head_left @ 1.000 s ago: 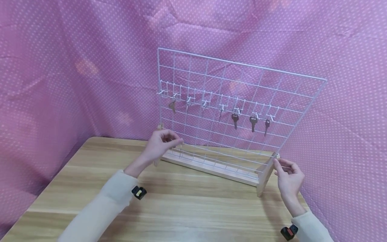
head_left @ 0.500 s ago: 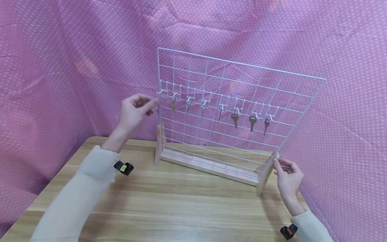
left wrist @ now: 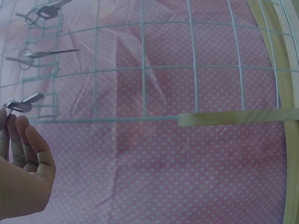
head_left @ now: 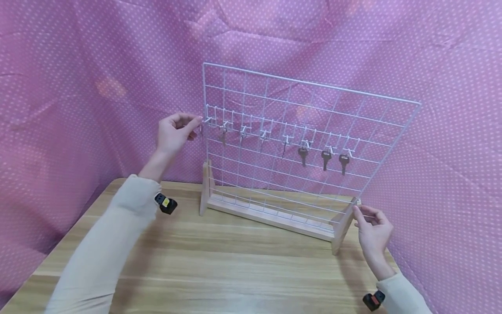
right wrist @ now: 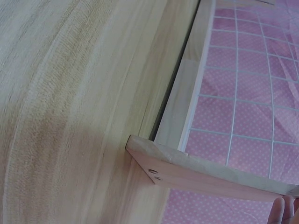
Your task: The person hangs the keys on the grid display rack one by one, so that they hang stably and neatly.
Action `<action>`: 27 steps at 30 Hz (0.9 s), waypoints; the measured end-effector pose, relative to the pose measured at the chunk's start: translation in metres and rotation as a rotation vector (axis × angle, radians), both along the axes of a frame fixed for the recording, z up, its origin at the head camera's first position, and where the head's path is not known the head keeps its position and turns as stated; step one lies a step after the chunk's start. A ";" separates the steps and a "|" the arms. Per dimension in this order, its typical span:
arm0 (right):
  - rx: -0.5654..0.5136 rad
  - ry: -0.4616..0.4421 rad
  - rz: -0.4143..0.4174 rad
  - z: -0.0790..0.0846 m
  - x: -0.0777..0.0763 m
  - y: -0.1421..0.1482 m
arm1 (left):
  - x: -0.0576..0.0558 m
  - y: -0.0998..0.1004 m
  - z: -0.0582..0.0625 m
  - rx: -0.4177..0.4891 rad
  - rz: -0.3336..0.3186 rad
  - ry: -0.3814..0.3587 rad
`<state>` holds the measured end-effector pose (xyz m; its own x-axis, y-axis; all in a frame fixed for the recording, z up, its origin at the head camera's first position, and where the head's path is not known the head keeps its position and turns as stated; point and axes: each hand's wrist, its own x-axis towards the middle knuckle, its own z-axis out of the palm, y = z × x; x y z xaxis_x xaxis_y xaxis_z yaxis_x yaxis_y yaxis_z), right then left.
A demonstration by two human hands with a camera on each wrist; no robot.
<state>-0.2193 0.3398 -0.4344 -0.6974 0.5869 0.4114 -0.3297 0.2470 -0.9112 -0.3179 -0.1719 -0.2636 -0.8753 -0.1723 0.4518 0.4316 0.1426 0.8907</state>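
Note:
My left hand [head_left: 174,133] is at the left edge of a white wire grid rack [head_left: 313,81]. Between thumb and fingertips it pinches a key on a small ring; in the left wrist view that key [left wrist: 32,100] lies right at the outermost hook. Further keys hang in a row along the hooks, among them a dark key [head_left: 303,156] and another key [head_left: 344,164] at the right end. My right hand [head_left: 374,231] holds the top of the rack's right wooden leg [head_left: 340,231] with thumb and fingers; only its fingertips [right wrist: 276,211] show in the right wrist view.
The rack stands on a wood-grain table [head_left: 219,270], joined by a wooden base bar [head_left: 270,218] between its left leg [head_left: 205,189] and right leg. Pink dotted cloth [head_left: 129,87] hangs behind and on both sides.
My left hand has moved up and left from the rack's lower left part to the leftmost hook, carrying the key. My right hand stays at the right leg. The rightmost key has turned.

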 end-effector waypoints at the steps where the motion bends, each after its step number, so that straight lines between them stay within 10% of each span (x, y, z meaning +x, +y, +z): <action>1: 0.001 -0.006 0.000 0.000 0.000 0.000 | -0.002 0.000 -0.002 -0.003 -0.006 0.004; 14: 0.006 0.001 -0.004 -0.002 0.002 0.000 | -0.001 -0.002 -0.018 0.090 -0.030 -0.009; 27: 0.225 0.125 -0.036 0.002 0.018 -0.009 | 0.057 -0.005 -0.052 -0.196 -0.009 -0.006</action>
<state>-0.2015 0.3305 -0.4326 -0.6130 0.4944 0.6163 -0.4241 0.4522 -0.7846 -0.2608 -0.1772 -0.3157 -0.8794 -0.0741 0.4704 0.4280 0.3099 0.8490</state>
